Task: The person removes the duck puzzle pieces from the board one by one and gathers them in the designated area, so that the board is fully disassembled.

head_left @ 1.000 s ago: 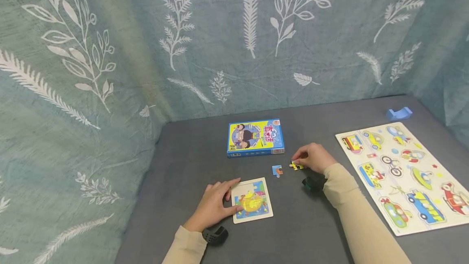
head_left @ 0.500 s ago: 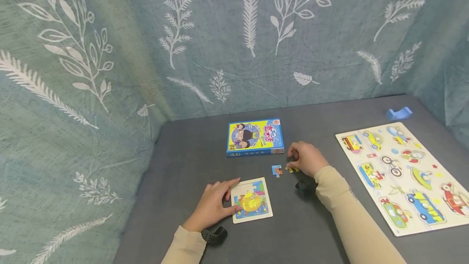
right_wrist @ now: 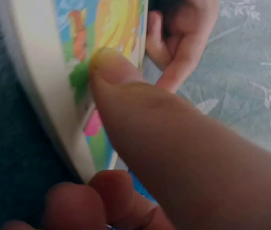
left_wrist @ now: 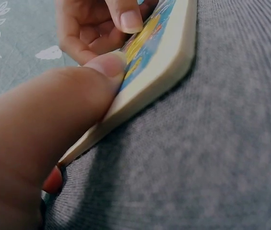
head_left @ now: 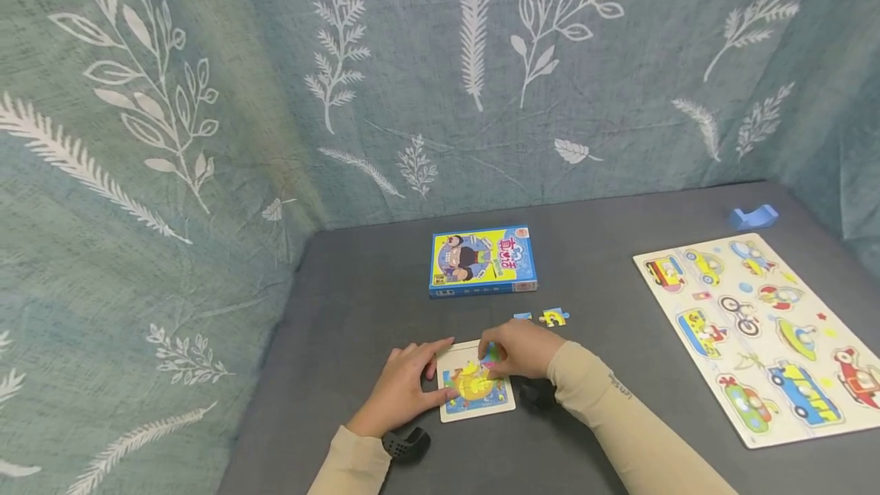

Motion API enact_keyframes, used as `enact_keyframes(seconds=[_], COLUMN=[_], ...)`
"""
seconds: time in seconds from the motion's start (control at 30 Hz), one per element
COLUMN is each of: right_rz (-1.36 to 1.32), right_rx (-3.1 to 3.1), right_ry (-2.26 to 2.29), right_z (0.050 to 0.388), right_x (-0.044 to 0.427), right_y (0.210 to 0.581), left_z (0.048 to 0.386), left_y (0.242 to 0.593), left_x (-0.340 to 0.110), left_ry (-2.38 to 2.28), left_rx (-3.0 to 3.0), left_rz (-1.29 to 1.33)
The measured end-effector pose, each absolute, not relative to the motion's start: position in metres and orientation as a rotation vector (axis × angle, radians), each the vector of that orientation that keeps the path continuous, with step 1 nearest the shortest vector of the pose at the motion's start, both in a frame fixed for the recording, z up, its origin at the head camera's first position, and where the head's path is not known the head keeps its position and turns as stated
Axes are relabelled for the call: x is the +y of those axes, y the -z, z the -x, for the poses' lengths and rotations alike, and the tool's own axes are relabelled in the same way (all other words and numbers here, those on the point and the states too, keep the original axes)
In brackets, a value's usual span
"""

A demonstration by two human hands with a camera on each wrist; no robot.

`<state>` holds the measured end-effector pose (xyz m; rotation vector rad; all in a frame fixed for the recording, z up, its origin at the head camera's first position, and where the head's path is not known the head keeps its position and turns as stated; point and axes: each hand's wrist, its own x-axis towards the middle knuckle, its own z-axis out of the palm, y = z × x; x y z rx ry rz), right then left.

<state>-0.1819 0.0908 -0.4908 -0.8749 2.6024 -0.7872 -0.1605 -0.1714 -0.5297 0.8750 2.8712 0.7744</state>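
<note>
In the head view, a small wooden jigsaw puzzle [head_left: 473, 412] with a yellow figure and a pale frame lies on the dark table. Its top left shows bare wood. My left hand [head_left: 400, 388] grips the left side, thumb on its face, as the left wrist view confirms. My right hand [head_left: 525, 348] is over the upper right, its thumb [right_wrist: 125, 76] touching the picture and its fingers bent near the top edge. Whether a piece is pinched there is hidden. Just beyond lie a yellow puzzle piece [head_left: 552, 317] and a blue puzzle piece [head_left: 523, 316], the latter partly covered.
A blue and yellow box [head_left: 483, 261] lies behind the puzzle pieces. To the right is a large wooden vehicle puzzle board [head_left: 745, 350], with a blue curved object [head_left: 754, 217] beyond its far edge. A leaf-patterned cloth [head_left: 385, 82] hangs behind the table.
My right hand has released the yellow piece beside the blue one. It has moved left and toward me onto the small puzzle. My left hand has kept its hold.
</note>
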Motion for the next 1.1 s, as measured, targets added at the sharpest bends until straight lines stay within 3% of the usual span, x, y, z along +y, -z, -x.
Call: enact_keyframes(seconds=[0.37, 1.1], right_rz=[0.97, 0.866], right_rx=[2.589, 2.77], right_ry=[0.832, 0.638], right_z=[0.185, 0.183], right_x=[0.091, 0.076], right_y=[0.498, 0.5], left_z=[0.161, 0.164], left_y=[0.53, 0.528], left_x=[-0.171, -0.169], left_ry=[-0.754, -0.783], left_rx=[2.868, 2.858], left_rz=[-0.86, -0.841])
